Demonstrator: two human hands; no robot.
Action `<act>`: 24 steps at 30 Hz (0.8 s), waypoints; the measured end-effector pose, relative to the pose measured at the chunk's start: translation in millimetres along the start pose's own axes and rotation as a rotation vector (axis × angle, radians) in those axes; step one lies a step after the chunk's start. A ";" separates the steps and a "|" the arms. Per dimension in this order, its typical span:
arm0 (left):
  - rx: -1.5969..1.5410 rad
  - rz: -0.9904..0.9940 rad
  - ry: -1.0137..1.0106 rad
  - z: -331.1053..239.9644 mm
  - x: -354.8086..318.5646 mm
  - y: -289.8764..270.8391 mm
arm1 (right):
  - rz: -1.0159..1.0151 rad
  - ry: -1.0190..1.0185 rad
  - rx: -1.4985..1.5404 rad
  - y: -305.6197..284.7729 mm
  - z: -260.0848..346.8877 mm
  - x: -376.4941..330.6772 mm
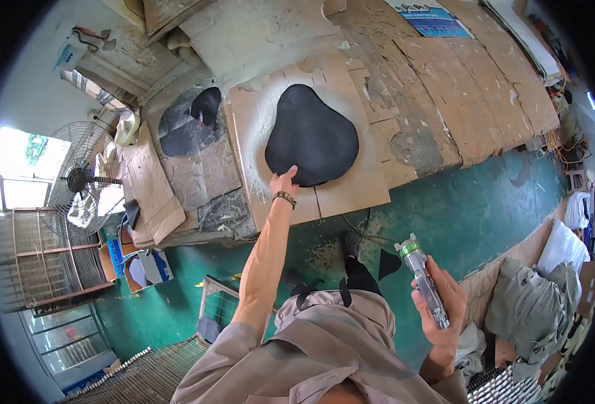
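A black, pear-shaped pad (311,138), like a wide saddle cover, lies on a cardboard sheet (371,190) with its narrow end pointing away from me. At the pad's near left edge, my left hand (285,182) pinches the rim between thumb and fingers. Off to the right, over the floor and apart from the bench, my right hand (446,299) is wrapped round a silver spray gun (424,273) with a green ring at its head. A pale, dusty film surrounds the pad on the cardboard.
Cardboard covers the workbench (439,87). Smaller black pieces (205,106) lie at its left. A caged fan (78,178) stands far left. A hose (371,236) hangs by the bench's front edge. Wire racks (122,380) stand lower left, and grey cloth (530,303) is heaped at right.
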State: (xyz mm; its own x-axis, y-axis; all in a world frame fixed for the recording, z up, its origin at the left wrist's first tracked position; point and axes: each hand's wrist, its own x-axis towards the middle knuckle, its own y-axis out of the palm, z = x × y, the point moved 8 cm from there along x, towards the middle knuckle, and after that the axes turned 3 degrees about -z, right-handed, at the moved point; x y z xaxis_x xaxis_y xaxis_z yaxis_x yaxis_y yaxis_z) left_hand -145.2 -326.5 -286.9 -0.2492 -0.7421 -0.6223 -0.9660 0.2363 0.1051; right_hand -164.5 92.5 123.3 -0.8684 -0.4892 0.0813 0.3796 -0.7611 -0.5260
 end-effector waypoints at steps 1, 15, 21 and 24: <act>-0.006 -0.001 0.004 -6.7 1.4 2.2 | 0.002 -0.007 0.000 0.9 1.2 0.2; -0.976 0.773 0.327 -321.5 -116.4 87.8 | 0.096 -0.009 0.060 26.3 -5.8 -8.3; -1.065 0.603 0.422 -293.9 -169.6 -74.2 | 0.278 -0.061 0.070 65.0 -0.6 -6.3; -1.088 0.359 0.495 -239.9 -197.1 -166.2 | 0.431 -0.093 0.016 94.5 7.4 -5.7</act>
State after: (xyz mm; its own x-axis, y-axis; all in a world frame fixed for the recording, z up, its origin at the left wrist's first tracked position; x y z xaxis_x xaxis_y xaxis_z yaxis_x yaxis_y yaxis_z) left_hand 47.9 -370.0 4.4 -0.2815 -0.9551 -0.0924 -0.3350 0.0076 0.9422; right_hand -121.3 20.2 79.4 -0.5972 -0.7993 -0.0662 0.7063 -0.4850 -0.5157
